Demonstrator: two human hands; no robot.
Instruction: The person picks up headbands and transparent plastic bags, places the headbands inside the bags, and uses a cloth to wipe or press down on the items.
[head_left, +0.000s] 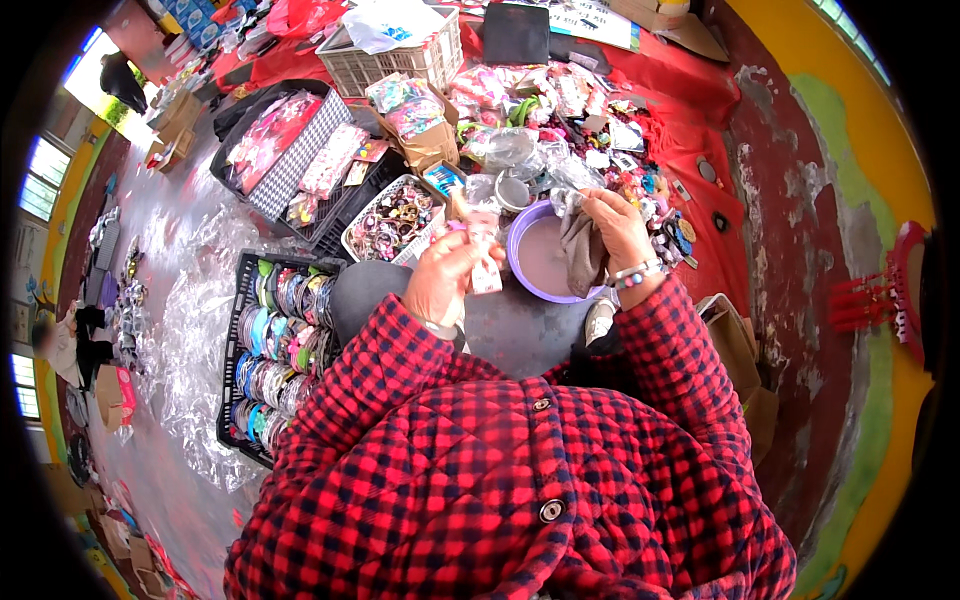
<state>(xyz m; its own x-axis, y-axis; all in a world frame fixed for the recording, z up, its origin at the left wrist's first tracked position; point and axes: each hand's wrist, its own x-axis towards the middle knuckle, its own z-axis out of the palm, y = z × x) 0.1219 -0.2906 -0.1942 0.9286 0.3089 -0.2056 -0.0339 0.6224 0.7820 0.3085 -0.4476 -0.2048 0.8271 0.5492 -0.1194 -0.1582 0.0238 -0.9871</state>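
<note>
Fingers of my left hand (440, 272) pinch a small clear packet with a pink and white card (484, 262), held upright just left of the purple basin. My right hand (624, 232) grips a wet-looking grey-brown cloth (580, 245) by its upper end. The cloth hangs over the right side of the purple basin (514, 262), which holds cloudy greyish water. A bead bracelet circles my right wrist. What exactly the packet contains is too small to tell.
Left of my knee stands a black crate (236, 362) of headbands. Beyond are a white basket (352, 243) of hair ties, a cardboard box (436, 150) of packets and a grey crate (390, 66). Heaped accessories cover the red cloth (700, 120). Clear plastic sheeting (190, 350) lies at left.
</note>
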